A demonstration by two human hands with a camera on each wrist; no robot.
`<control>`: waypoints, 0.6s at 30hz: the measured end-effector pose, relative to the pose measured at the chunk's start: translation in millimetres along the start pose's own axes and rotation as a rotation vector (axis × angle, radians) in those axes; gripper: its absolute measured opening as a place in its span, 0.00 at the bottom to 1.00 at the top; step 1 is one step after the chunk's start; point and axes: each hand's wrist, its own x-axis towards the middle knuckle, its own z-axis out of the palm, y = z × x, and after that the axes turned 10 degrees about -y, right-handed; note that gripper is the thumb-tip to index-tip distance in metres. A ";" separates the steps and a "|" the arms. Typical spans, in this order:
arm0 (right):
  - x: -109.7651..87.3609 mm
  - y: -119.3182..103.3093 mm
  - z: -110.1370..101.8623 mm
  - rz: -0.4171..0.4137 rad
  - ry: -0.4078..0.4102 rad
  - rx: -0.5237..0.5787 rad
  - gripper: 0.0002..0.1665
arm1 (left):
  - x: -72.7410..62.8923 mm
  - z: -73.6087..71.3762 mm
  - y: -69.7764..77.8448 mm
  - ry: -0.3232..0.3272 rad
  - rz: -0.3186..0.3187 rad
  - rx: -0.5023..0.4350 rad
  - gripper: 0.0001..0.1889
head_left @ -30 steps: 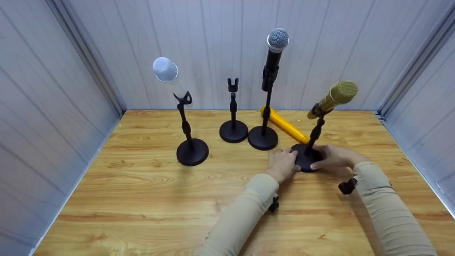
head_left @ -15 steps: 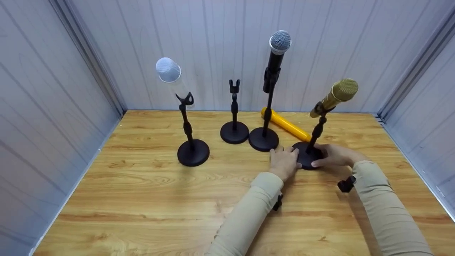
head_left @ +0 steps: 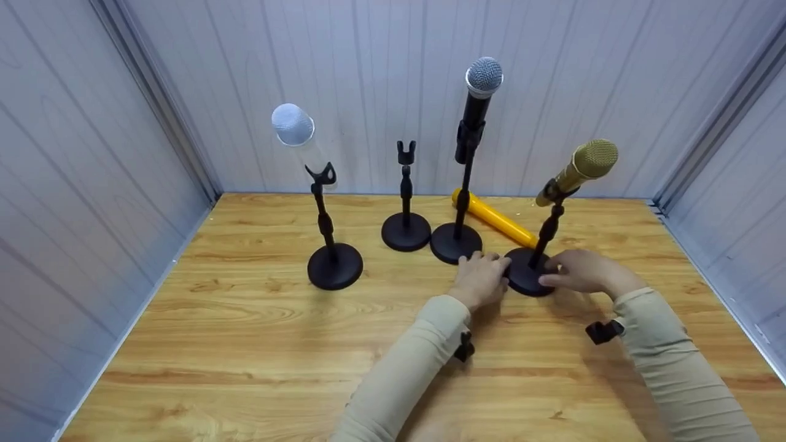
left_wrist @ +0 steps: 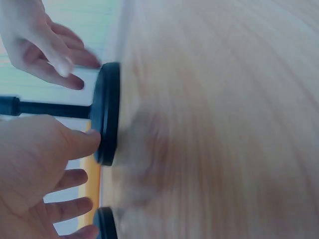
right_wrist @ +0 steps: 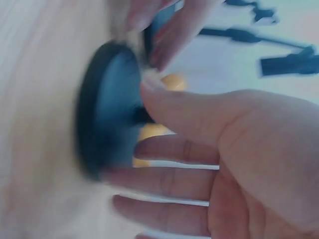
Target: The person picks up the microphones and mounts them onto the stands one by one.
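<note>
A gold microphone sits tilted in the clip of a black stand, whose round base rests on the table. Just left of that base is my left hand; in the left wrist view its thumb lies at the base's edge and its fingers are spread. On the base's right side, my right hand has its fingers apart, loosely around the edge; blur hides whether they touch. A black microphone with a silver head stands in a taller stand behind my left hand.
A white-headed microphone leans in a stand at the left. Between it and the black microphone is a short stand with a bare clip. A yellow tube-like thing lies behind the right-hand stands. Panel walls enclose the table.
The gold microphone's stand slid slightly toward the back wall, then stopped. My left hand has drawn left off its base, and my right hand has loosened.
</note>
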 end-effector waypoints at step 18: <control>57.3 -54.2 -21.5 -0.039 0.338 0.263 0.44 | -66.0 -16.2 -68.4 0.133 0.068 -0.121 0.15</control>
